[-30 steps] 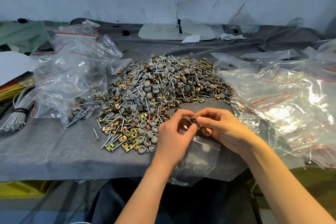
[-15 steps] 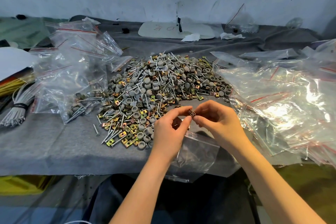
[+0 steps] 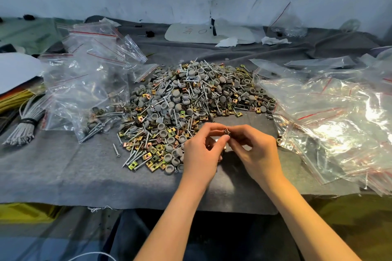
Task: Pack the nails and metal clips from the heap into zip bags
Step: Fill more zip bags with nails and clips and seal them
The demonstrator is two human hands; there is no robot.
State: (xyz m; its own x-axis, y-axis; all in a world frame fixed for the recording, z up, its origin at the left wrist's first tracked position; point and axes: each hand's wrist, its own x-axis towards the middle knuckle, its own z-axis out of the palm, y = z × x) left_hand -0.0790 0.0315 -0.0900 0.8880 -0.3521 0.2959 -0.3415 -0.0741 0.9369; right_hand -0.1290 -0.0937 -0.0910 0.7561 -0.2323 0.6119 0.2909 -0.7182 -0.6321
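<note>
A heap of silver nails, brass metal clips and grey round caps lies in the middle of the grey felt cloth. Just in front of it my left hand and my right hand meet fingertip to fingertip. Together they pinch a small stack of metal clips a little above the cloth. I cannot make out a zip bag under my hands. A packed zip bag with nails and caps lies left of the heap.
More zip bags are piled at the left and a large spread of empty zip bags at the right. A bundle of grey ties lies far left. A white board sits by the back wall.
My hands have stayed together in front of the heap, still pinching the clips. The clear bag that lay under them earlier no longer shows plainly.
</note>
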